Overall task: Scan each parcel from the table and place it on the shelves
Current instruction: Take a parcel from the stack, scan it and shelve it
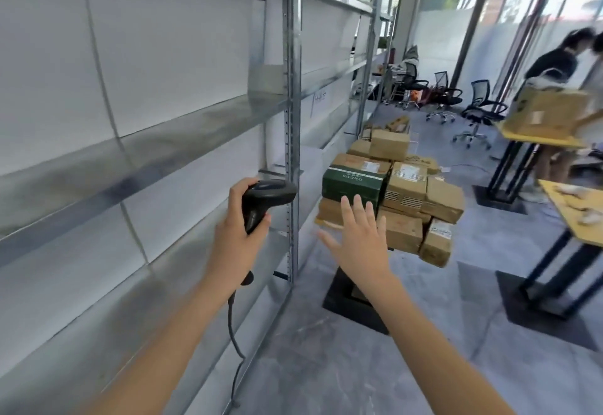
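The left hand [243, 218] is wrapped tight around the handle of a black plastic barcode scanner [266, 200] with a dark cord hanging down. The right hand [359, 235] is flat and open, fingers spread, holding nothing. It reaches out toward a heap of brown cardboard parcels [404, 199].

The parcels are piled high on a small counter whose top is hidden under them. Only its dark foot [349, 300] shows on the floor. The right hand is in front of the near left corner of the pile, just below a dark green cardboard box [352, 183] that sits on that side. I cannot tell if the fingers touch a parcel yet. The scanner is off to the left of the pile, near a post of the tall grey metal shelves [163, 153].

It looks like the picking-up step. Next, the open hand should close on one parcel, likely the green box, and lift it without tipping the heap. Then the scanner must point at its label.
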`<control>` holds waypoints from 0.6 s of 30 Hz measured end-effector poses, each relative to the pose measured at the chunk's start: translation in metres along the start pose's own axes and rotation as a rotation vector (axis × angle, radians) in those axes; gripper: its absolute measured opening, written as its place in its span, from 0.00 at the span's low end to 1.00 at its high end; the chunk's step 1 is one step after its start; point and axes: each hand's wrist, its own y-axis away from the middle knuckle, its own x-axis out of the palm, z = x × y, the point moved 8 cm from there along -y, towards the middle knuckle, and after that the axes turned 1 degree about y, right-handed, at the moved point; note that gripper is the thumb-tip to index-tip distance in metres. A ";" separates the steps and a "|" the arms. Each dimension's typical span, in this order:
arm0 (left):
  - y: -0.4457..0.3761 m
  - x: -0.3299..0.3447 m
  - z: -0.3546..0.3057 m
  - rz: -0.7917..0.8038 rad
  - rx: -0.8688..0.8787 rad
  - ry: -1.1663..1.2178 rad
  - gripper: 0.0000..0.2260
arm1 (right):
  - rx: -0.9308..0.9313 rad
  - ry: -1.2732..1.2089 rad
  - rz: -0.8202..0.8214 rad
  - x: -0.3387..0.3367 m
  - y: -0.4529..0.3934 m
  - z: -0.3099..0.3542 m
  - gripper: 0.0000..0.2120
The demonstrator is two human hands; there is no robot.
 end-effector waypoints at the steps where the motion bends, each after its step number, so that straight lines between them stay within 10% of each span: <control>1: -0.003 0.017 0.002 0.023 -0.009 0.004 0.25 | 0.026 -0.001 0.010 0.003 -0.001 -0.017 0.40; 18: -0.086 0.229 0.027 0.240 0.008 0.127 0.25 | 0.258 -0.019 0.029 0.043 -0.075 -0.189 0.40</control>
